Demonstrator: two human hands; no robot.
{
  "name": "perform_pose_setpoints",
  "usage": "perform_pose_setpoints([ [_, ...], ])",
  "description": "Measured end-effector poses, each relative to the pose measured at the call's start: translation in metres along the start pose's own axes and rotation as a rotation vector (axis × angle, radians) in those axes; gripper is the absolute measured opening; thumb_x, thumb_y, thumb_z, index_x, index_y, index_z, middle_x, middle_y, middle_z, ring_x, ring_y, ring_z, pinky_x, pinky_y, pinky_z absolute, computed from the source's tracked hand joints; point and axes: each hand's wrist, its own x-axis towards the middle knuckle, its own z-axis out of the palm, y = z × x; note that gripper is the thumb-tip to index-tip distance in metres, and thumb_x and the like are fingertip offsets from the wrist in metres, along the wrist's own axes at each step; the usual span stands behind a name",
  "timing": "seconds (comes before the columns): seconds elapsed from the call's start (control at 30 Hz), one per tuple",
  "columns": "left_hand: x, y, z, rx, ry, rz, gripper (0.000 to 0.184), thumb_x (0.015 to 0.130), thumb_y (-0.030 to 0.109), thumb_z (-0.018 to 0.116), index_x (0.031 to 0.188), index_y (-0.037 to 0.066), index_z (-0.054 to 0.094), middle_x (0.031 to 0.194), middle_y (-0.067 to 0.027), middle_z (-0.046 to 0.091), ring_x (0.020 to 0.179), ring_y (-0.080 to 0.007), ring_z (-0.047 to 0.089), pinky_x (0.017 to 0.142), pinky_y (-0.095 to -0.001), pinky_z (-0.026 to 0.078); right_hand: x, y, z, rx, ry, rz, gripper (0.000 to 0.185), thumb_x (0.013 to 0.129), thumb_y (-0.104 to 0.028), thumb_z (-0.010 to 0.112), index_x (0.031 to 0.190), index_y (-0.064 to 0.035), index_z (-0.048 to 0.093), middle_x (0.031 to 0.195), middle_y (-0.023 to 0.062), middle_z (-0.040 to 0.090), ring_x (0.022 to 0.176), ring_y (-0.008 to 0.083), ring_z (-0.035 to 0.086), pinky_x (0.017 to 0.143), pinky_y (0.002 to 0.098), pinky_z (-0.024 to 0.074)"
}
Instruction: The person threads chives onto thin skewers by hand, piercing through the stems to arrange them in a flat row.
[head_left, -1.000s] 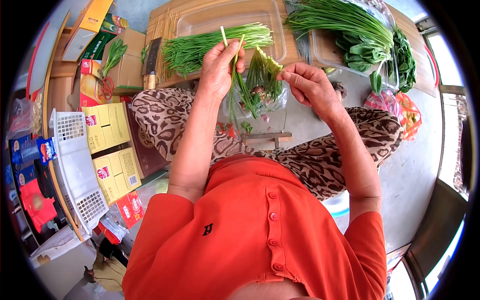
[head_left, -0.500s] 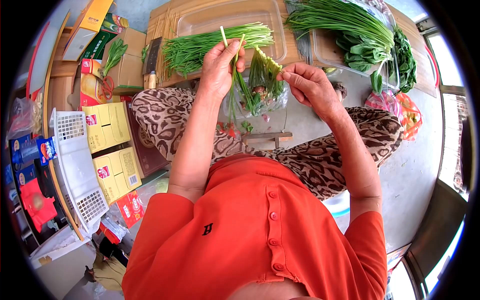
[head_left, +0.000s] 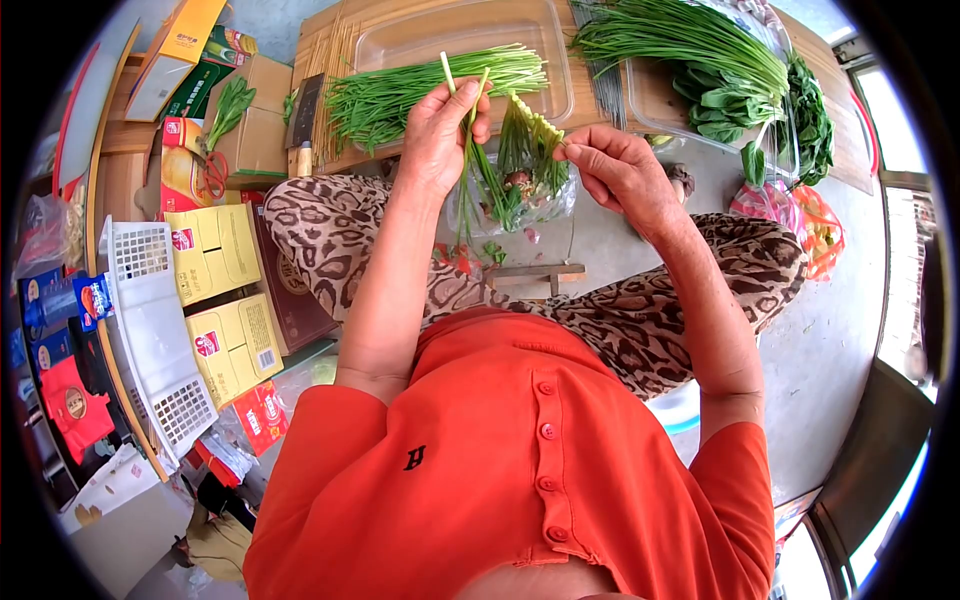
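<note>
My left hand (head_left: 440, 135) is closed round a few green stalks (head_left: 475, 150), whose pale ends stick up above the fingers and whose leaves hang down. To its right, my right hand (head_left: 620, 175) pinches the end of a skewered row of pale green stems (head_left: 533, 122), with dark green leaves hanging beneath. The two hands are apart. Beyond my left hand, a pile of cut green stalks (head_left: 400, 95) lies in and beside a clear tray (head_left: 450, 20). Below the hanging leaves is a plastic bag (head_left: 550, 208) with scraps in it.
Wooden skewers (head_left: 328, 75) and a cleaver (head_left: 305, 115) lie left on the table. Metal skewers (head_left: 605, 90) lie near long green stalks (head_left: 690, 45) and leafy greens (head_left: 725, 105). Cartons (head_left: 215, 255) and a white basket (head_left: 150, 320) stand left. A small stool (head_left: 540, 272) is below.
</note>
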Motion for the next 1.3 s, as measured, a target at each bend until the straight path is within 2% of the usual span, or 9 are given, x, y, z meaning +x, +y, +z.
perform_pose_setpoints([
  [0.37,0.0,0.002,-0.003,0.042,-0.018,-0.008,0.019,0.091,0.017,0.059,0.101,0.0,0.06,0.077,-0.0034,0.054,0.059,-0.0106,0.045,0.053,-0.0231,0.036,0.001,0.004,-0.002,-0.01,-0.01,-0.009,0.018,0.095,-0.018,0.053,0.097,-0.0034,0.063,0.056,-0.0069,0.043,0.045,0.0011,0.032,0.039,0.018,0.0208],
  [0.53,0.0,0.003,-0.003,0.057,-0.019,0.015,0.017,0.09,0.015,0.061,0.096,0.0,0.063,0.074,-0.0024,0.058,0.056,-0.0092,0.047,0.05,-0.0213,0.037,0.0,0.002,-0.001,-0.01,-0.017,-0.006,0.018,0.095,-0.018,0.053,0.096,-0.0035,0.063,0.055,-0.0067,0.042,0.044,0.0012,0.032,0.039,0.0183,0.0206],
  [0.67,-0.001,0.005,-0.006,0.089,-0.036,-0.003,0.019,0.09,0.017,0.06,0.098,0.0,0.061,0.077,-0.003,0.056,0.057,-0.0097,0.046,0.052,-0.0229,0.036,0.0,0.004,-0.002,-0.016,-0.02,-0.009,0.017,0.095,-0.018,0.052,0.095,-0.0036,0.062,0.054,-0.0067,0.041,0.043,0.0013,0.031,0.039,0.0184,0.02],
  [0.97,-0.005,-0.001,0.005,0.137,-0.084,-0.031,0.017,0.09,0.017,0.06,0.097,0.002,0.063,0.079,-0.0034,0.059,0.061,-0.0101,0.049,0.054,-0.0233,0.039,-0.001,-0.001,0.001,-0.012,0.006,0.01,0.018,0.095,-0.018,0.052,0.097,-0.0036,0.063,0.054,-0.0072,0.04,0.044,0.0015,0.031,0.04,0.0184,0.02],
  [1.13,0.002,-0.007,-0.003,0.234,0.05,0.149,0.023,0.092,0.018,0.058,0.104,0.0,0.065,0.075,-0.0007,0.057,0.067,-0.0108,0.05,0.061,-0.025,0.041,0.001,0.002,-0.001,-0.001,0.021,0.01,0.019,0.095,-0.019,0.052,0.097,-0.004,0.063,0.054,-0.0072,0.04,0.045,0.0014,0.031,0.041,0.0183,0.0207],
  [1.17,0.004,-0.004,-0.004,0.345,0.051,0.221,0.03,0.094,0.023,0.055,0.111,-0.001,0.062,0.073,0.0007,0.053,0.065,-0.0089,0.047,0.059,-0.0233,0.039,0.0,0.002,-0.002,0.001,0.023,0.016,0.019,0.095,-0.02,0.052,0.097,-0.004,0.063,0.054,-0.0072,0.04,0.046,0.0013,0.031,0.041,0.0183,0.0208],
  [1.3,-0.003,0.007,0.001,0.391,0.131,0.23,0.037,0.097,0.031,0.048,0.12,0.003,0.055,0.079,0.0009,0.049,0.059,-0.0062,0.038,0.054,-0.02,0.034,0.0,0.001,-0.003,-0.018,0.018,0.008,0.019,0.095,-0.02,0.052,0.097,-0.0044,0.063,0.054,-0.0073,0.04,0.045,0.0013,0.031,0.041,0.0184,0.0205],
])
